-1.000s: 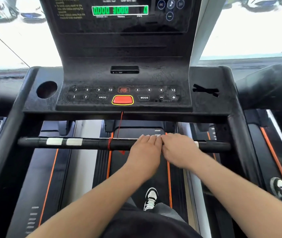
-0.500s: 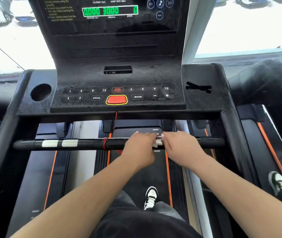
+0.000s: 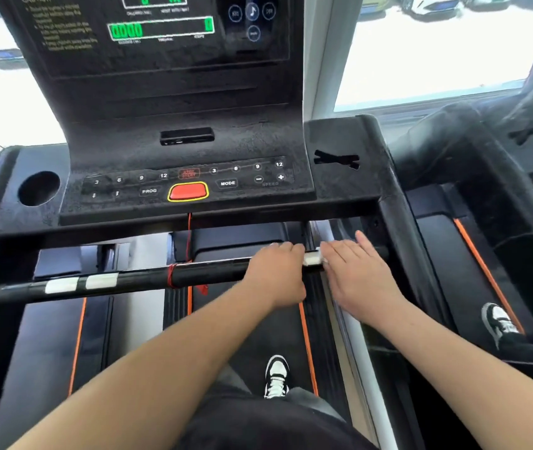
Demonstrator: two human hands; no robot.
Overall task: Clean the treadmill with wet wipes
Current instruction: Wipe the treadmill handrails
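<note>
- A small white piece (image 3: pixel 312 258) is seen on the treadmill's crossbar (image 3: pixel 135 280), in the gap between the two hands. Whether it is a wet wipe or a white band of the bar cannot be told.
- The left hand (image 3: pixel 276 274) is curled over the crossbar just left of that piece and clamped on the bar. Anything held beneath the palm is hidden.
- The right hand (image 3: pixel 356 277) is laid just right of the piece with its fingers straight and slightly spread, and nothing is gripped by it.
- The step in hand is judged to be the wiping of the crossbar, near its right end.
- For the next move, the wipe would need to be wrapped round the bar and drawn along under steady pressure.
- Left of the grip a red cord (image 3: pixel 171 275) is tied round the bar, and two white bands (image 3: pixel 81 283) lie farther left. The cord would best be passed over without being tugged.
- Above the grip, the keypad (image 3: pixel 187 180) is marked "PROG", "MODE" and "SPEED", with minus and plus signs and two rows of 3, 6, 9, 12. A red button (image 3: pixel 188 191) edged in yellow is set at its middle.
- Higher up, "CAUTION" heads a block of blurred print beside a display (image 3: pixel 161 27) showing green "0000" and "0".
- No brand name can be read.
- Below the grip, a black-and-white shoe (image 3: pixel 276 375) is seen on the belt (image 3: pixel 252 329).
</note>
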